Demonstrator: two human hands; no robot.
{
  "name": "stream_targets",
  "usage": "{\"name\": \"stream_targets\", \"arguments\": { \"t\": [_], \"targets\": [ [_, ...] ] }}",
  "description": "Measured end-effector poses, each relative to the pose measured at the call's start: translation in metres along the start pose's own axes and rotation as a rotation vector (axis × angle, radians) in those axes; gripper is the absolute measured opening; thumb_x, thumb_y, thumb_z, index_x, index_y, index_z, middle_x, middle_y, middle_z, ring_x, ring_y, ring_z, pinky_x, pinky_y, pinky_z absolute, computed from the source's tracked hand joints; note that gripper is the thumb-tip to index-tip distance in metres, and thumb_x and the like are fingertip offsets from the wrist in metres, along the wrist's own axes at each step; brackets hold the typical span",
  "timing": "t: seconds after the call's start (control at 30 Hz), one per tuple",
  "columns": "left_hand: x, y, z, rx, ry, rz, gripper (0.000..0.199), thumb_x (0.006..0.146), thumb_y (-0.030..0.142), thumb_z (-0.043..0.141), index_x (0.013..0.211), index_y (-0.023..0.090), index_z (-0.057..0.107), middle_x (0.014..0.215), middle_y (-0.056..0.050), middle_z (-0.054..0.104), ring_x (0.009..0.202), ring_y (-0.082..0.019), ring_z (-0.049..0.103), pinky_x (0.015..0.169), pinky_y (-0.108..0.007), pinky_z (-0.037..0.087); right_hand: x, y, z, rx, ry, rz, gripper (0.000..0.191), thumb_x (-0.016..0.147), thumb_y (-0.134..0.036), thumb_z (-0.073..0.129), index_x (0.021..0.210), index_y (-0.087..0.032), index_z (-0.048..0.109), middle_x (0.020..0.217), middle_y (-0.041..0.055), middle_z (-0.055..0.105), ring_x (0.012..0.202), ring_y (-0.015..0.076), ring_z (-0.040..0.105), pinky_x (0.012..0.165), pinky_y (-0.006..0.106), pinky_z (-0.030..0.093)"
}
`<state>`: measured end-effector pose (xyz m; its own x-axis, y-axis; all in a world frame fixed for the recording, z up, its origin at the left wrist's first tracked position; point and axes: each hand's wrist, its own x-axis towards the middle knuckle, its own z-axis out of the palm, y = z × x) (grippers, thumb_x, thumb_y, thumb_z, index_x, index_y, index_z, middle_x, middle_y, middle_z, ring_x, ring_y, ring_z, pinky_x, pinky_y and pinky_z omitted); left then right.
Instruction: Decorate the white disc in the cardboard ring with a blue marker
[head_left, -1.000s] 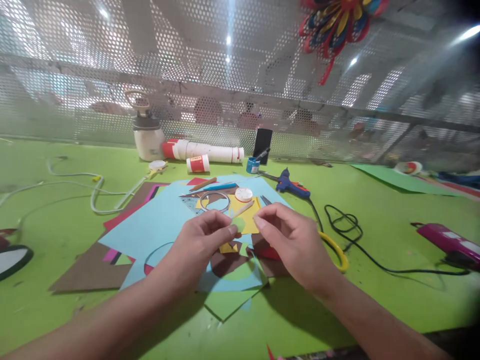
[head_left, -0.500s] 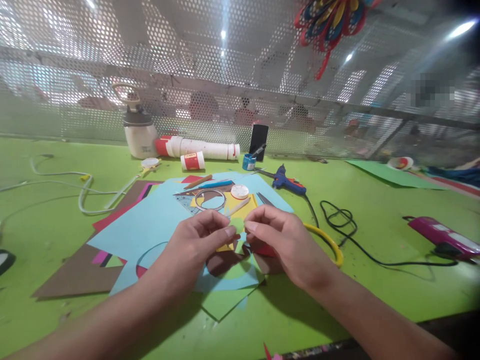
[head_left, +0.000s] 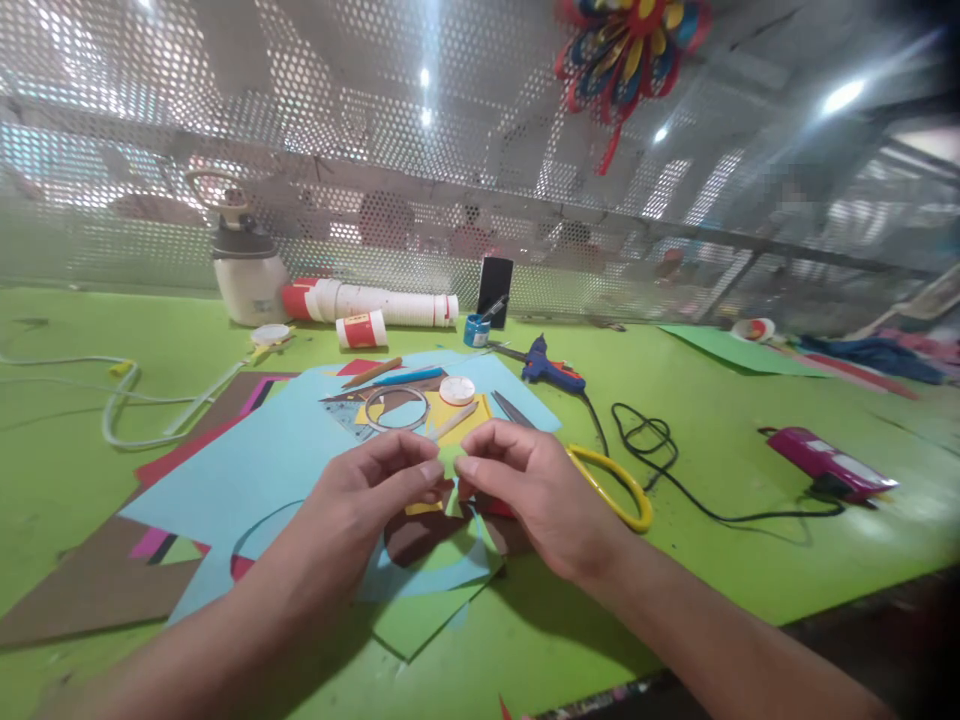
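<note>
A small piece of light green paper (head_left: 449,458) is pinched between my two hands, above a pile of coloured paper. My left hand (head_left: 379,480) grips its left side between thumb and fingers. On the other side my right hand (head_left: 517,485) closes thumb and fingertips on it. Beneath lie a brown paper piece (head_left: 414,538) and light blue paper (head_left: 247,460). Just beyond my fingers are a metal ring (head_left: 397,408), a white round lid-like disc (head_left: 457,390) and a pencil-like stick (head_left: 456,420). Yellow-handled scissors (head_left: 637,505) lie beside my right hand, partly hidden by it.
A blue glue gun (head_left: 553,368) rests right of the papers, its black cord looping toward a magenta power device (head_left: 825,462). Farther back are a spray bottle (head_left: 247,275), stacked paper cups (head_left: 382,303), a single cup (head_left: 361,329), a blue jar (head_left: 476,330) and a phone (head_left: 495,290).
The camera view has turned somewhat to the right, so the table's contents sit farther left. Both hands still pinch the green paper, with little visible change in grip.
</note>
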<state>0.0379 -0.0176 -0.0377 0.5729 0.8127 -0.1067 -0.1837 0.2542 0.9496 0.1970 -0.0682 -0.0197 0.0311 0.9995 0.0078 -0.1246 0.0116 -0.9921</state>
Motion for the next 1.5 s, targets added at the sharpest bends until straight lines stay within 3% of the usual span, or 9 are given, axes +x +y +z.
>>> {"name": "stream_targets", "arguments": {
  "t": [0.2,0.73,1.0,1.2,1.33,1.5],
  "targets": [
    [-0.0015,-0.0013,0.001,0.057,-0.028,0.022,0.022,0.084,0.035,0.07,0.078,0.017,0.058,0.059,0.004,0.053,0.046,-0.007,0.045,0.048,-0.021,0.031,-0.0001,0.0009,0.0006,-0.026,0.006,0.001,0.02,0.075,-0.031,0.074,0.075,-0.017,0.06,0.068,-0.0049,0.056,0.062,0.0076,0.049,0.06,0.024,0.038],
    [-0.0025,0.0064,-0.0002,-0.032,0.014,-0.01,0.021,0.08,0.029,0.075,0.078,0.016,0.059,0.068,0.001,0.062,0.061,-0.01,0.058,0.055,-0.019,0.048,0.0006,0.0067,-0.0006,-0.01,-0.025,0.032,0.013,0.08,-0.025,0.07,0.076,-0.017,0.06,0.068,-0.0033,0.058,0.061,0.008,0.05,0.057,0.023,0.039],
    [0.0002,0.0029,-0.0001,-0.042,0.011,-0.036,0.023,0.078,0.031,0.077,0.079,0.017,0.059,0.064,0.002,0.061,0.051,-0.009,0.055,0.05,-0.021,0.047,0.0015,0.0074,0.0001,-0.03,0.005,0.035,0.016,0.078,-0.029,0.072,0.075,-0.017,0.06,0.066,-0.0038,0.059,0.06,0.0083,0.051,0.055,0.023,0.037],
    [-0.0021,0.0029,0.0014,-0.067,0.001,-0.046,0.021,0.077,0.028,0.077,0.078,0.017,0.06,0.057,0.005,0.056,0.046,-0.006,0.047,0.047,-0.018,0.038,0.0008,0.0037,0.0011,-0.032,-0.013,0.036,0.017,0.078,-0.03,0.07,0.073,-0.017,0.061,0.065,-0.0033,0.059,0.055,0.0072,0.046,0.051,0.023,0.033],
    [0.0004,0.0018,0.0,-0.08,0.006,-0.052,0.02,0.077,0.027,0.077,0.077,0.017,0.06,0.061,0.003,0.06,0.051,-0.008,0.052,0.052,-0.02,0.044,0.0019,0.0032,0.0015,-0.03,-0.014,0.043,0.02,0.077,-0.032,0.072,0.072,-0.016,0.061,0.065,-0.0027,0.06,0.059,0.0078,0.05,0.055,0.023,0.036],
    [0.0006,0.0029,-0.001,-0.082,0.002,-0.05,0.021,0.077,0.028,0.077,0.078,0.016,0.06,0.061,0.003,0.058,0.05,-0.008,0.051,0.05,-0.019,0.042,0.0019,0.0055,0.0016,-0.031,0.001,0.052,0.027,0.075,-0.038,0.076,0.073,-0.017,0.06,0.065,-0.0029,0.059,0.06,0.0084,0.051,0.055,0.023,0.037]
  ]
}}
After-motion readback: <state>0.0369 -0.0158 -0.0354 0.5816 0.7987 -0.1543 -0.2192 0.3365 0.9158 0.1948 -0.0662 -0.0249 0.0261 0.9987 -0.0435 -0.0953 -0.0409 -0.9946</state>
